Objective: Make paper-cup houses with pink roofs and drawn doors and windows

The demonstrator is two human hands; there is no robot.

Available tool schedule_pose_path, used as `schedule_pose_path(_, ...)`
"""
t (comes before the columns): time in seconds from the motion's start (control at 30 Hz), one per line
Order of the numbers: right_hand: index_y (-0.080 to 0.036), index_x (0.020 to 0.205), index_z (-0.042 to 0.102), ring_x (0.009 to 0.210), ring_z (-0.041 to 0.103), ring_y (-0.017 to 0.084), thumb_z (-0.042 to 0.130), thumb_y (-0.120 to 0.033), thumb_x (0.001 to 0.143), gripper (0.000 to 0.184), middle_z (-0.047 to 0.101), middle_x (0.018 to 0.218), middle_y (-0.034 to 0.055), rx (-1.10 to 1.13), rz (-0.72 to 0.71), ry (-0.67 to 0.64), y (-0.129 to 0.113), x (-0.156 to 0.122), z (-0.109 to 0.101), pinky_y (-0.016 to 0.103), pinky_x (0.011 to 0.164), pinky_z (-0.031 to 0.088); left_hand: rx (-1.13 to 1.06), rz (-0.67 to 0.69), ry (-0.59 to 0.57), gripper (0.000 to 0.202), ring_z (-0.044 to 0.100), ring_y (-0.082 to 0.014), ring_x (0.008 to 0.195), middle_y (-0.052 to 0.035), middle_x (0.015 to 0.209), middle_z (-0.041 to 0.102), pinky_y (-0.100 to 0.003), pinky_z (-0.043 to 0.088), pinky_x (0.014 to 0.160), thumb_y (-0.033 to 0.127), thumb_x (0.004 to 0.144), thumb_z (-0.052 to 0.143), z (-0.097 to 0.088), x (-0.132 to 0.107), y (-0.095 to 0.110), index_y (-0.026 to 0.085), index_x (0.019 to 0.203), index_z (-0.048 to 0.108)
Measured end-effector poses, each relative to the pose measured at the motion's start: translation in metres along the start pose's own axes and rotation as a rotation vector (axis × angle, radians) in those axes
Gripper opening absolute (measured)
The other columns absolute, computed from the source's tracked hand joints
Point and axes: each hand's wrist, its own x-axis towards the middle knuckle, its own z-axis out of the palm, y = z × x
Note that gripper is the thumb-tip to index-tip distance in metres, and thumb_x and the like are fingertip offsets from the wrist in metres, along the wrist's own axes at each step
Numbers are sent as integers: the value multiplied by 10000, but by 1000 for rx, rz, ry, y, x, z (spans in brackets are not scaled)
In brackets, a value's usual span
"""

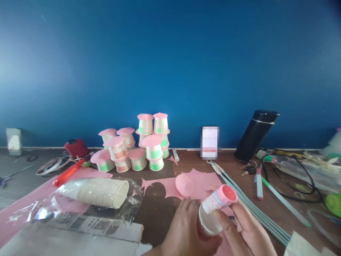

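1. L hand (183,227) was well in front of the decorated cup pile (138,144) and a bit to its right. Fingers were curled shut round a white paper cup (209,223), which was held tilted.
2. R hand (241,231) was just right of the L hand, also in front-right of the pile. Thumb + fingers were pinched on a pink-tipped tube (220,200). Its pink end pointed up and right, its other end was against the cup.
3. Pink sheet (205,179) w/ cut-outs lay between the pile and the hands, w/ a pink paper disc (184,185) on it.
4. Sleeve of plain cups (101,192) in clear plastic lay on its side, front-left of the pile. A cardboard box (80,234) sat further out from the pile than the sleeve, toward the camera.
5. Orange-handled tool (68,172) lay left of the pile, and a tape roll (50,165) further left.
6. Black flask (255,135) leaned right of the pile, by the blue wall (170,53).
7. Pink-capped marker (259,183) + grey cords (247,202) lay front-right of the pile, the cords running toward the R hand.
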Motion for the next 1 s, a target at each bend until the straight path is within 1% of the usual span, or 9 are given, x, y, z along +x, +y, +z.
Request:
schedule_pose_path(0.17,-247,1265,484,1148,600,240,494,-296,936,333,634,1208,94,-20,-72,-21,1,3,3,323,911,536,-20,22,22,507,573,-315,910,-133,994,634,-504,466,811,217,573,666,1,1,-1,150,1073,603)
schedule_pose_path(0.27,-240,1255,494,1132,608,234,505,-286,928,330,641,1195,91,4,-69,-20,3,2,4,322,905,539,-28,34,26,510,578,-311,920,-128,1001,640,-497,471,821,195,561,661,2,0,-2,152,1067,609)
schedule_pose_path(0.43,-246,1245,508,1115,620,221,507,-282,923,323,642,1203,73,28,-68,-37,7,0,4,293,898,539,3,59,31,506,580,-331,936,-151,1024,643,-525,469,837,200,556,667,3,-1,-3,137,1055,611)
schedule_pose_path(0.53,-248,1259,494,1132,611,225,501,-289,926,335,630,1227,74,25,-61,-57,7,0,5,301,916,533,-5,68,44,494,588,-313,918,-124,1007,649,-496,482,824,199,561,671,4,0,-3,169,1051,609)
schedule_pose_path(0.63,-252,1269,484,1153,596,237,489,-306,932,341,622,1242,78,13,-42,-103,6,1,4,327,931,526,-24,86,63,529,590,-300,925,-106,1015,648,-474,483,836,199,564,681,4,0,-2,187,1085,594)
schedule_pose_path(0.77,-262,1267,478,1125,612,246,473,-275,927,340,632,1216,79,-4,-87,-121,4,3,1,347,903,539,-31,82,69,536,585,-302,937,-110,1028,640,-478,481,843,202,568,691,4,0,-2,184,1093,586)
schedule_pose_path(0.87,-264,1281,469,1122,614,255,487,-248,909,372,633,1212,81,-8,-125,-130,2,5,-2,351,884,549,-39,77,48,532,582,-300,939,-110,1032,634,-474,482,834,197,576,688,2,-1,-1,185,1097,584)
schedule_pose_path(1.0,-257,1304,460,1153,596,262,469,-207,906,401,626,1232,87,7,-141,-164,-3,8,-5,343,855,566,-40,60,18,512,576,-304,934,-118,1021,626,-481,477,824,196,591,680,-1,0,-1,177,1094,587)
